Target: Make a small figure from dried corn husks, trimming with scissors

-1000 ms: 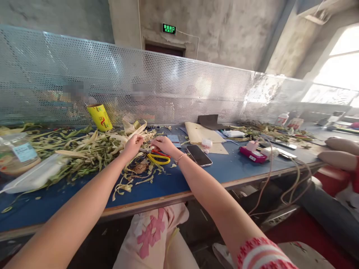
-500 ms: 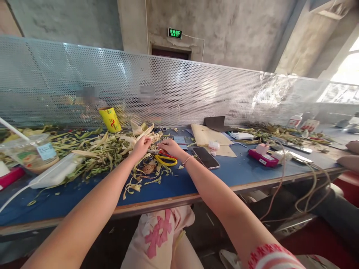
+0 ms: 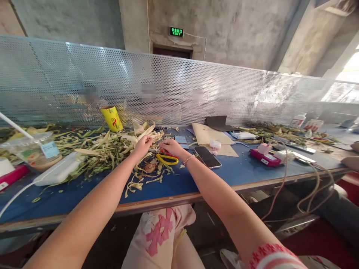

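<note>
My left hand [image 3: 143, 145] is closed in a pinch at the edge of the dried plant heap; pale husk-like leaves [image 3: 144, 131] rise just behind it. What its fingertips hold is too small to make out. Close by on the right, my right hand [image 3: 170, 147] has its fingertips pressed together, the thing between them also unclear. Below the two hands, a pair of scissors [image 3: 167, 160] with yellow and red handles lies among pale plant scraps. A round brown dried piece [image 3: 150, 167] rests on the scraps in front.
Dried stems and leaves [image 3: 95, 158] spread leftwards to a plastic drink cup [image 3: 42, 153] and a white power bank [image 3: 57, 170]. A yellow tube [image 3: 112, 118] stands behind. Rightwards are a phone [image 3: 207, 157], brown paper [image 3: 211, 134] and a pink device [image 3: 265, 157] with cables. A perforated metal screen [image 3: 230, 89] borders the table.
The view has shifted very slightly. Both hands stay pinched in nearly the same place, and nothing else on the table has visibly moved.
</note>
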The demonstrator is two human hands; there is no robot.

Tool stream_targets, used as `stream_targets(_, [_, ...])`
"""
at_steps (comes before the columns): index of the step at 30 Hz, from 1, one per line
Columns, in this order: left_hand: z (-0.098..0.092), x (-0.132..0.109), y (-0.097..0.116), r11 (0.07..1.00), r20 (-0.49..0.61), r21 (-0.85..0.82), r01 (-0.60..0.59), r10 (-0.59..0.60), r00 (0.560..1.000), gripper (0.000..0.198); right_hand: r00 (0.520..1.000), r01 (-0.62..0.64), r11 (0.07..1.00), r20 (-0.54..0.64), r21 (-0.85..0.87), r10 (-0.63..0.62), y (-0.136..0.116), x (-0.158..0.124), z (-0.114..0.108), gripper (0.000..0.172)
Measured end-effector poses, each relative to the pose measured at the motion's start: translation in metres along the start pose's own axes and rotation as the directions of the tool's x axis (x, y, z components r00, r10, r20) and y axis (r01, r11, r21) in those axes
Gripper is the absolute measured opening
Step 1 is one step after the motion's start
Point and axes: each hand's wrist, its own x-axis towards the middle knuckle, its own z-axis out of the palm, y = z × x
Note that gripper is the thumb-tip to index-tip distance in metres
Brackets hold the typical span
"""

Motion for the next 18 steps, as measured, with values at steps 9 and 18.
stream_targets(9, [0.001, 0.003, -0.009, 0.999, -0.003, 0.004, -0.037, 0.037, 0.999, 0.012, 1.0, -0.005, 0.999, 0.002, -0.042, 0.006, -0.007, -0.005, 0.0, 0.026])
stream_targets(18, [0.002, 0.004, -0.009, 0.999, -0.001, -0.033, -0.029, 0.029, 1.0, 0.009, 1.0, -0.016, 0.999, 0.014, -0.052, 0.017, -0.008, -0.008, 0.0, 0.026])
